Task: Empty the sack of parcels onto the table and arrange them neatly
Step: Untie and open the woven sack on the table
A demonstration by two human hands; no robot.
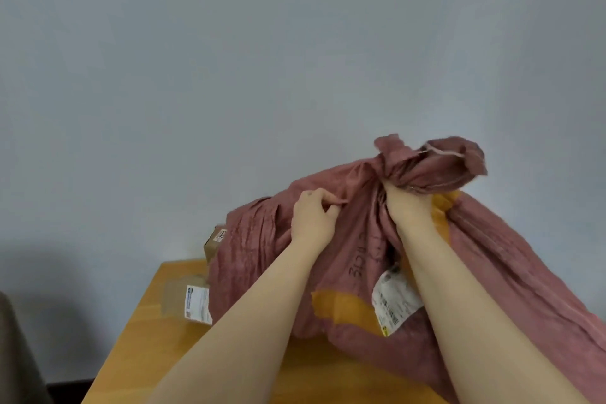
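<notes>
Sack [255, 256], dusty pink and crumpled, sits on the wooden table [147, 338] and fills the frame from 3 to 6 o'clock, its top tied shut. Nearest on its front face, a patch of yellow-brown tape [341, 305] lies at the sack's 6 o'clock. A white printed label [393, 305] touches the tape's right end and is partly hidden behind the right forearm. Just above them is dark handwriting [364, 259], too creased to read.

Both bare forearms reach up over the sack. The left hand [311, 216] pinches a small fold of cloth between thumb and fingertips at the sack's 11 o'clock. The right hand [405, 207], close beside it at 12 o'clock, is clenched round the gathered neck [426, 167], which bunches out above the fist.

At the sack's 9 o'clock a flat parcel [188, 302] with a white label lies on the table, touching the sack's edge. Farther back, at 10 o'clock, a small brown box [213, 241] juts out from behind the cloth. Beyond everything stands a plain pale grey wall [229, 59].
</notes>
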